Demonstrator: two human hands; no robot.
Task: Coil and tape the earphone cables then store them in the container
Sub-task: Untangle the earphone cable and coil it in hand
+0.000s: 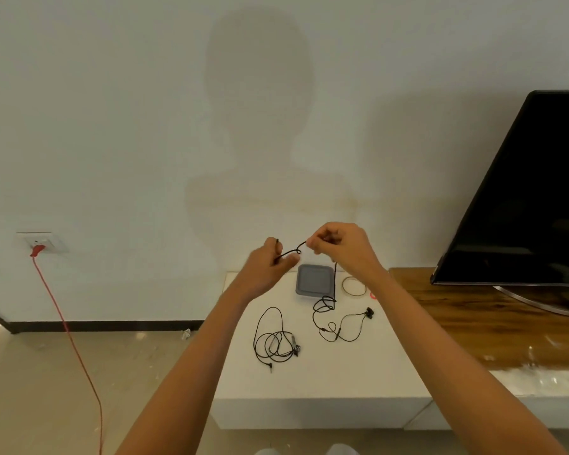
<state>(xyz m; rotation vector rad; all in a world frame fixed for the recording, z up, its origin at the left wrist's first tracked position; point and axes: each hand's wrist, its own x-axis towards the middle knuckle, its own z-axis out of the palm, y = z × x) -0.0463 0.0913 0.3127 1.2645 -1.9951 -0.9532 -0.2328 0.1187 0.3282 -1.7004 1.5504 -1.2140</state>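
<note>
Much of the scene is hidden or hard to read. A grey square container (314,280) is seen at the far edge of the white counter (391,366), against the wall. Its far left corner is covered by the left hand (270,262), and it cannot be told whether a lid is on it or what lies inside. Just to its right a thin pale ring (354,286) is laid flat; whether it is tape or a band cannot be made out. Beside the ring, a small red item (373,294) is largely hidden behind the right forearm.

Both hands are held up above the far edge of the counter. A black earphone cable (335,284) is pinched by the left hand between thumb and curled fingers, with a short end left sticking up above the hand. The same cable is pinched by the right hand (339,244), whose fingers are curled into a loose fist. A small loop is formed in the stretch between the hands. From the right hand the cable hangs straight down to the counter, where the rest is spread in loose loops right of the middle, and its earbuds (369,312) are laid near the ring.

A second earphone set (273,343) is left in a loose tangle left of the middle, touched by neither hand, its plug turned toward the near edge.

A dark television (523,192) is cut off by the right edge of the view. A red cord (69,330) is plugged into a wall socket (43,242) and is cut off at the bottom.
</note>
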